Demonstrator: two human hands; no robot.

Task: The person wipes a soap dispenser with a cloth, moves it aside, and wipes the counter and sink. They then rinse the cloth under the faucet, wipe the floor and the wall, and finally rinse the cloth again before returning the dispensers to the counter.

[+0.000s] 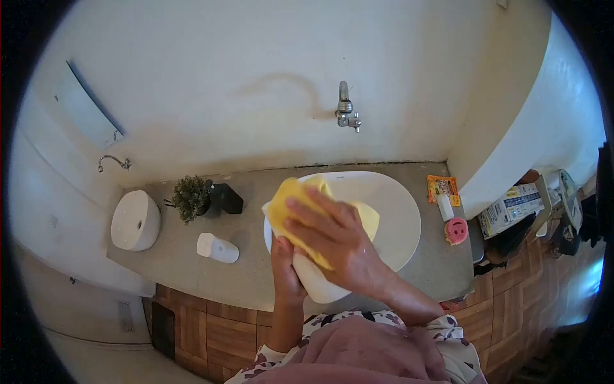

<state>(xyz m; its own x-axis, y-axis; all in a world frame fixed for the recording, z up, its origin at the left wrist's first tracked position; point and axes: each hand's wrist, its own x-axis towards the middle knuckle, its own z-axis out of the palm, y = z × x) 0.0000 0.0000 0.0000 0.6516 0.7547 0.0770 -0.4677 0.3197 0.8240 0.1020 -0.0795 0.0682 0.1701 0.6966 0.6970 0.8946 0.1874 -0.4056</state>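
My left hand (pixel 286 269) grips a smooth white container (pixel 323 289), which is tilted over the near left side of the oval white basin (pixel 404 217). With fingers spread over it, my right hand (pixel 342 246) presses a yellow cloth (pixel 288 200) against the container. The cloth covers the container's upper part, so its top is mostly hidden. Part of the cloth hangs down on the right, over the basin.
A wall tap (pixel 345 109) juts out above the basin. Left on the grey counter (pixel 173 265) stand another white container (pixel 219 248), a potted plant (pixel 190 200), a black holder (pixel 227 199) and a small basin (pixel 135 221). Right lie a pink sponge (pixel 456 231) and an orange packet (pixel 441 185).
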